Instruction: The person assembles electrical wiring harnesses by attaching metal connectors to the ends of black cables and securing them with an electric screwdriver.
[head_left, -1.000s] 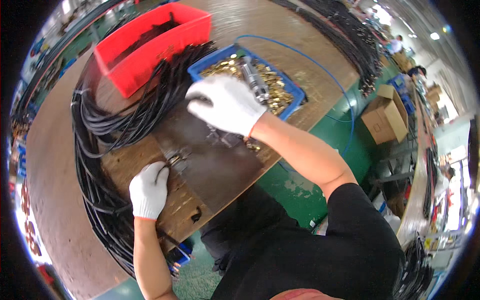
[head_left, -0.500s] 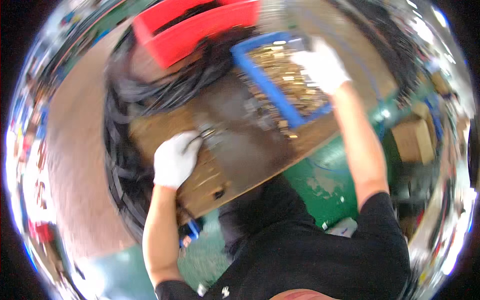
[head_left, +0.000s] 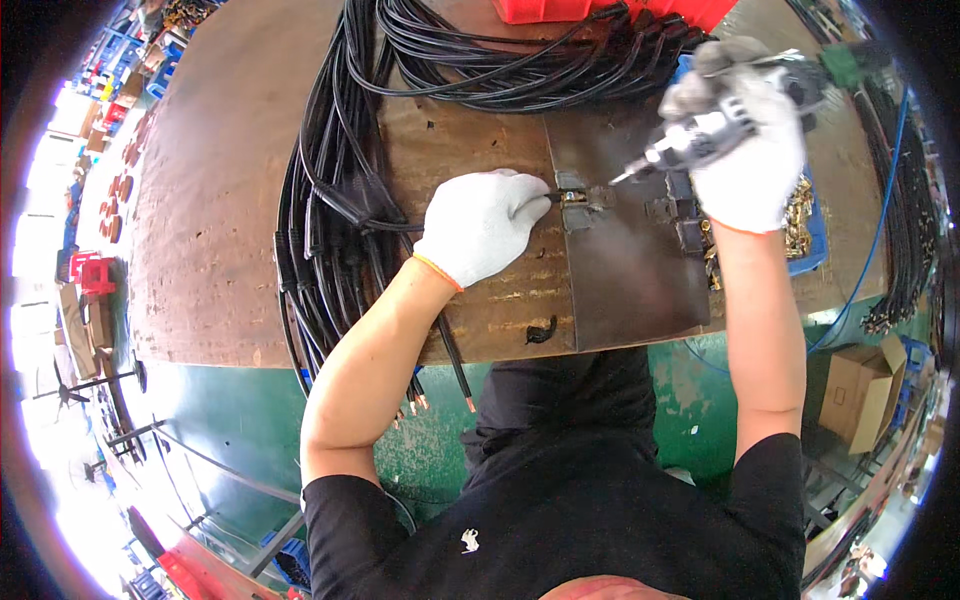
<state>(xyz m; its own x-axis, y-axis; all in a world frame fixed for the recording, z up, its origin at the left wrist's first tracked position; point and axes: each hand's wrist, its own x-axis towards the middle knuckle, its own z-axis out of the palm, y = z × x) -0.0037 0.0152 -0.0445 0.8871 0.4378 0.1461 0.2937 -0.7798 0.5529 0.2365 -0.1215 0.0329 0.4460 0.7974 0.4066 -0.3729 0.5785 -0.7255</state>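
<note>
Brown, scuffed wooden worktable (head_left: pixel 220 200) with a square dark metal sheet (head_left: pixel 640 300) lying along its near edge.
A loose bundle of long, thin black cables (head_left: pixel 330 215) sprawls across the tabletop left of the sheet, some ends hanging over the near edge; a bright red plastic bin (head_left: pixel 545 9) stands at the far side. A small silvery metal fixture (head_left: pixel 592 212) sits at the sheet's left border, small dark metal blocks (head_left: pixel 690 236) at its right. Beyond these rests a blue plastic tray (head_left: pixel 821 245) of brass-coloured fittings (head_left: pixel 799 222). A curled black scrap (head_left: pixel 542 331) lies near the front edge.
</note>
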